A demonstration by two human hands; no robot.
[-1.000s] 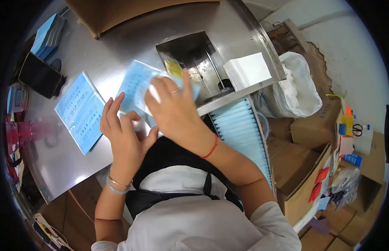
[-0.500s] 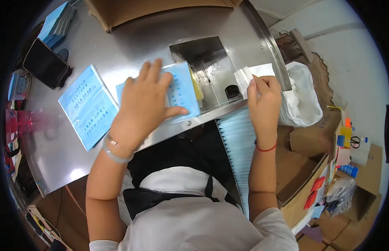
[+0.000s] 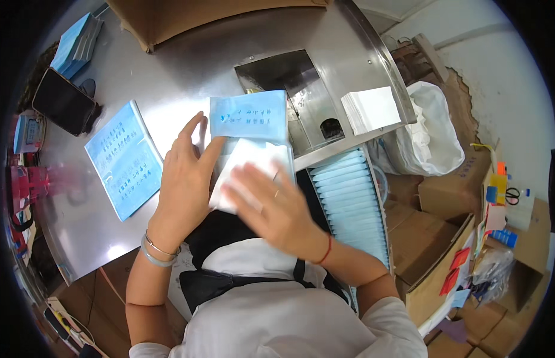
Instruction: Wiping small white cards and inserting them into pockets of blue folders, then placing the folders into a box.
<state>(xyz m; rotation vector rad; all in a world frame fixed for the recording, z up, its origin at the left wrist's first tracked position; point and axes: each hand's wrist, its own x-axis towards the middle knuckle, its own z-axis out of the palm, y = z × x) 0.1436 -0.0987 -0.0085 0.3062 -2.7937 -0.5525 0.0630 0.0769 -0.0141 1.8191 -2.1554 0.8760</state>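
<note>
In front of me a blue printed plastic packet [image 3: 247, 116] lies at the table edge, its lower part under a white paper sheet [image 3: 234, 167]. My right hand [image 3: 274, 206], blurred by motion, lies over that sheet with its fingers stretched out. Just left of the packet, my left hand [image 3: 185, 170] has thumb and forefinger apart, close to the edges of packet and sheet. A stack of white paper sheets [image 3: 373, 110] rests on the table's right corner. Another blue printed packet [image 3: 125, 161] lies flat to the left.
A phone [image 3: 62, 101] stands at the left, near stacked blue packets [image 3: 74, 45]. A cardboard box [image 3: 212, 21] sits at the back. Dark metal plate [image 3: 283, 80] is set into the steel table. Below right are a row of blue packets [image 3: 349, 197], a white-lined bin [image 3: 438, 152] and cartons.
My right hand has moved left from the white stack to the packet, where a white sheet now lies. My left hand has shifted left and down, off the packet, which has turned slightly.
</note>
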